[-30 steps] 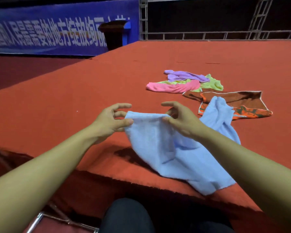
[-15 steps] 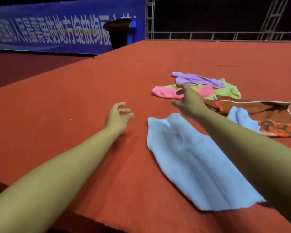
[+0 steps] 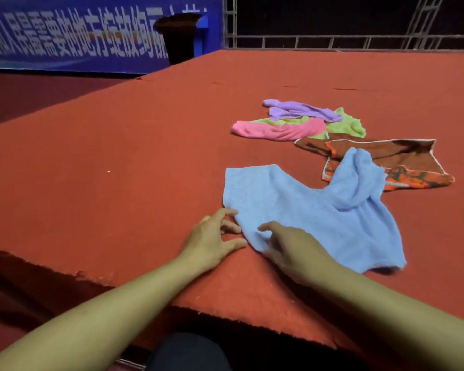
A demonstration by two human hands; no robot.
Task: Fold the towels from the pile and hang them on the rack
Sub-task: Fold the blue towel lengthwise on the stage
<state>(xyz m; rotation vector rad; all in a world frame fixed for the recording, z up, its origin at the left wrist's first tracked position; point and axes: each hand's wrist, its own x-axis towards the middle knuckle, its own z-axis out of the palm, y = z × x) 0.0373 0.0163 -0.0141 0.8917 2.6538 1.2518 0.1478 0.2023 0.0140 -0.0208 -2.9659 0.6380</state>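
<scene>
Surface: a red carpeted platform [image 3: 118, 162] is filling the view, a blue banner [image 3: 91, 41] and metal railing [image 3: 359, 40] standing behind it.
Blue towel [image 3: 306, 210]: lying spread near the front edge; its far corner is bunching up over the brown-orange towel [image 3: 402, 159].
Handling: likely light, soft and limp (it is sagging into folds); the near corners look the best hold.
Axis: running from near-left up to far-right.
Left hand [image 3: 212, 239]: resting on the carpet, fingers spread, fingertips touching the towel's near-left edge.
Right hand [image 3: 292, 247]: lying on the near corner; whether it is pinching the cloth I cannot tell.
Pile: pink [image 3: 276, 129], green [image 3: 346, 124] and purple [image 3: 300, 111] towels are waiting farther back; no rack is showing.
</scene>
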